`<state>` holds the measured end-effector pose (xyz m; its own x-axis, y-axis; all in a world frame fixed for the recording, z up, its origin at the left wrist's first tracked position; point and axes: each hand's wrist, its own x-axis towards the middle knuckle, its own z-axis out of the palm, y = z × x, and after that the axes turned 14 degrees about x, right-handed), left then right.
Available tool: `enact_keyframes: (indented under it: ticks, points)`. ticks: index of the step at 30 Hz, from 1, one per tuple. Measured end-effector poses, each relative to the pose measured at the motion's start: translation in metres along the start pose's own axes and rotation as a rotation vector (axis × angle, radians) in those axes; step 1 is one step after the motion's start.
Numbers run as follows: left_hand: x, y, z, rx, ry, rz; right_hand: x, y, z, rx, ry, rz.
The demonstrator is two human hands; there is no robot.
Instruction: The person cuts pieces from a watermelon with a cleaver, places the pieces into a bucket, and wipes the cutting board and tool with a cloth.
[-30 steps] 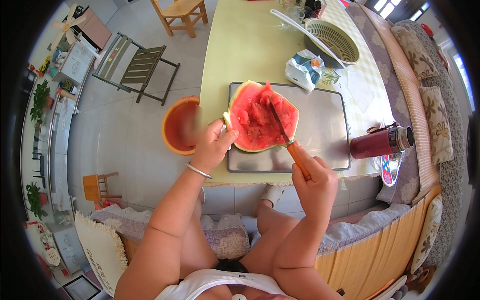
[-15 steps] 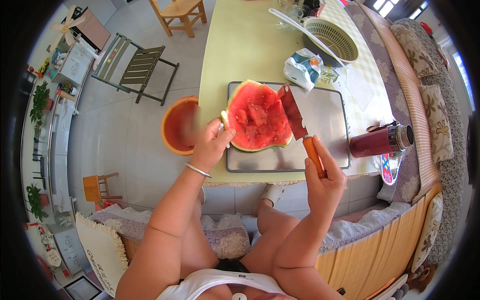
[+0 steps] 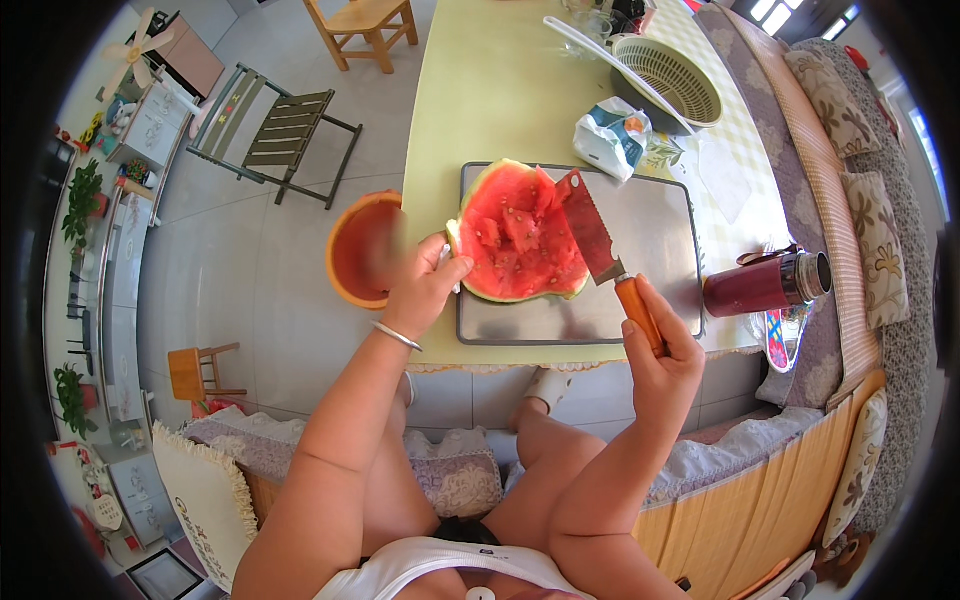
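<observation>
Melon (image 3: 520, 240): cut piece, red flesh wet-looking, ragged and pitted, seeds showing; pale green rind in an uneven, angular outline. Lies on the left part of the board (image 3: 650, 250), a smooth grey metallic-looking rectangle with rounded corners and dark rim. Knife (image 3: 597, 235): broad blade, toothed along one edge, smeared red; rounded orange-brown handle, wood-like.

Left hand (image 3: 427, 285) at the melon's left edge, thumb on top, grip clasped on the rind; something white by the thumb, too small to tell. Silvery bangle (image 3: 397, 336) on that wrist. Right hand (image 3: 662, 365) out past the board's near edge, elbow bent, grip wrapped round the knife's handle. Blade slants up and left, its end over the melon's right side; contact cannot be told.

Tabletop (image 3: 480, 100) pale yellow-green, checked toward the right, scalloped trim at the near edge. Beyond the board, a crumpled plastic packet (image 3: 613, 138) and a slatted oval basket (image 3: 690, 90); to the right, a maroon flask (image 3: 755, 288) on its side. Orange-rimmed bucket (image 3: 340, 275) left of the tabletop, inside blurred. Grey tiled floor, folding chair (image 3: 282, 135) on it
</observation>
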<state>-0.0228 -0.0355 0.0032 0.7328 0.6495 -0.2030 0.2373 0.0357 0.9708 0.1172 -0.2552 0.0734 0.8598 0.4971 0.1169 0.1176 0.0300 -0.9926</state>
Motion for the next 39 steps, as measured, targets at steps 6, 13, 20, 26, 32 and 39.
enact_keyframes:
  ticks: [6, 13, 20, 26, 32, 39]
  points:
    - [0.003, -0.001, 0.000, 0.011, 0.023, 0.028, 0.003, 0.004, -0.001, 0.006, -0.023, 0.025]
    - [0.006, -0.005, -0.002, 0.007, 0.011, 0.035, 0.004, 0.009, 0.004, 0.077, -0.019, 0.024]
    - [0.006, -0.006, -0.001, 0.002, 0.012, 0.058, 0.004, 0.014, 0.007, 0.005, -0.050, 0.047]
    - [0.006, -0.006, -0.002, 0.027, 0.010, 0.046, 0.001, 0.002, 0.006, -0.272, -0.151, -0.054]
    - [0.006, -0.004, -0.001, 0.054, 0.024, 0.053, -0.005, -0.005, 0.008, -0.176, -0.170, 0.005]
    - [0.008, -0.006, -0.001, 0.152, 0.058, 0.032, -0.005, -0.011, 0.003, 0.030, -0.095, -0.021]
